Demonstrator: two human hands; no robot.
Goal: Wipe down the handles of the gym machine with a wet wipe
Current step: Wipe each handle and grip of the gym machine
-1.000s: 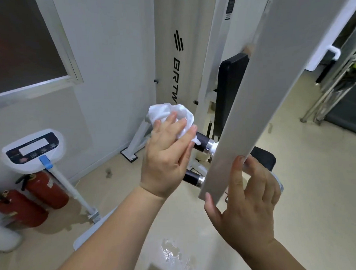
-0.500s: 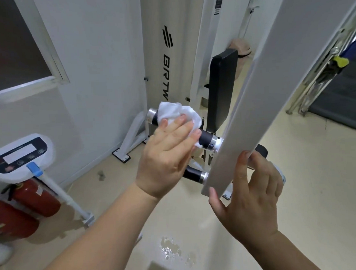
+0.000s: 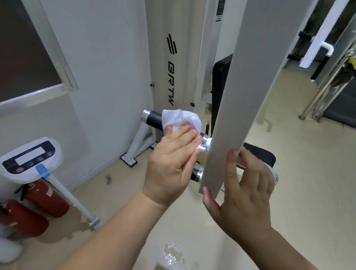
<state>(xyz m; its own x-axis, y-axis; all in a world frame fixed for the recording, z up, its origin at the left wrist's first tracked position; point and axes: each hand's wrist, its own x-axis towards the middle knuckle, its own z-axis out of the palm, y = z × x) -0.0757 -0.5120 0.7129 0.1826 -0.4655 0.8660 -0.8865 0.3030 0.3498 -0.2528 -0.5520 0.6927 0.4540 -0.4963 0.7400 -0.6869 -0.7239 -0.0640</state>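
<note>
A white gym machine arm [image 3: 236, 87] slants down through the middle of the view. Two black handles with silver end caps stick out from its left side. The upper handle [image 3: 153, 119] is partly wrapped by a crumpled white wet wipe [image 3: 181, 118]. My left hand [image 3: 171, 165] grips the wipe around that handle, close to the arm. Only the inner end of the lower handle [image 3: 196, 174] shows below my left hand. My right hand [image 3: 242, 191] holds the arm's lower end, thumb on the front face and fingers curled behind it.
A black padded seat [image 3: 261, 157] and backrest [image 3: 220, 86] stand behind the arm. A white scale on a pole [image 3: 29, 157] and two red fire extinguishers [image 3: 45, 197] are at the left by the wall. A wet patch [image 3: 174, 255] lies on the beige floor.
My left hand slid the wipe along the upper handle toward the arm, uncovering the handle's outer end and silver cap. My right hand kept its hold on the arm.
</note>
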